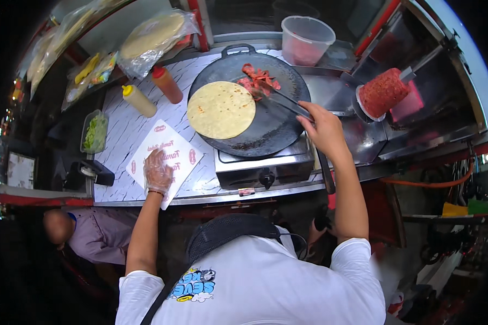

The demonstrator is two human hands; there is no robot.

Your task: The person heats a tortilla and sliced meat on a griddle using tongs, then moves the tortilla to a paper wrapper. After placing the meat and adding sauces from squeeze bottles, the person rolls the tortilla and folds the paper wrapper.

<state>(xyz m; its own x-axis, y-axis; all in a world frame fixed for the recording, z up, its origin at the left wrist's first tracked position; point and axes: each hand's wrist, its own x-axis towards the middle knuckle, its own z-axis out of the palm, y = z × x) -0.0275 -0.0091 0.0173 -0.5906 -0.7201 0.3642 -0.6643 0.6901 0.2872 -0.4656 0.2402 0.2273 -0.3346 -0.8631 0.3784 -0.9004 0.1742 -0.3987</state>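
Head view. Right hand (325,128) bare, fingers closed round metal tongs (288,107), whose tips are among chopped red meat (259,73) on a round black griddle (265,130), toward its far edge. Round flatbread (221,111) lies flat at the griddle's left edge, browned in spots, just beside the meat. Griddle sits over a steel stove (238,176) at the surface's near edge.

Left hand (158,172) in clear plastic glove, palm down, fingers apart, resting on white paper (181,149), whose near corner reaches the surface's near edge. Paper print: repeated red lettering, small red oval emblems toward the corners.

Marbled surface (119,179), left edge: clear tub of shredded greens (95,135); near left corner: black box (97,172). Left of griddle: yellow-capped bottle (140,101), pale filling; red-capped bottle (167,85), orange-red filling. Far edge, right of griddle handle: translucent bucket (307,40). White shirt (309,292) carries blue cartoon-style lettering on the back
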